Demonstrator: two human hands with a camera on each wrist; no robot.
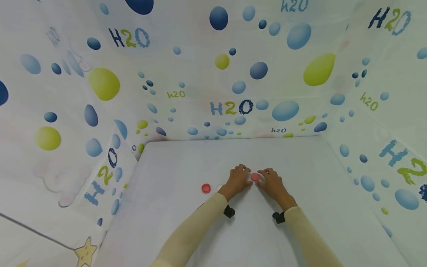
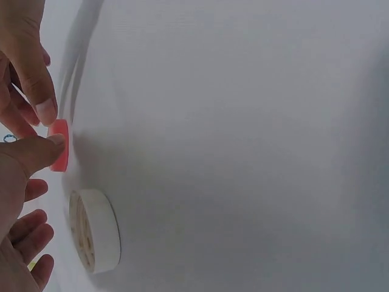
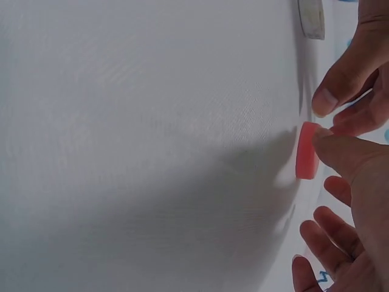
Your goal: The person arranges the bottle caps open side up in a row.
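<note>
Both my hands meet over the white table around a small red round cap. My left hand is at its left edge, and in the left wrist view the left thumb overlaps the cap. From the other side my right hand grips the rim between thumb and forefinger. The right wrist view shows the cap edge-on, with the right thumb against it. Beside the left hand stands a white round piece with a hollowed, partitioned face. Its view from the head is mostly hidden behind that hand.
A second red piece, round with a raised rim, lies left of the hands on the white table. White walls printed with drops and lettering rise behind and on both sides. Dark wrist cameras hang below the wrists.
</note>
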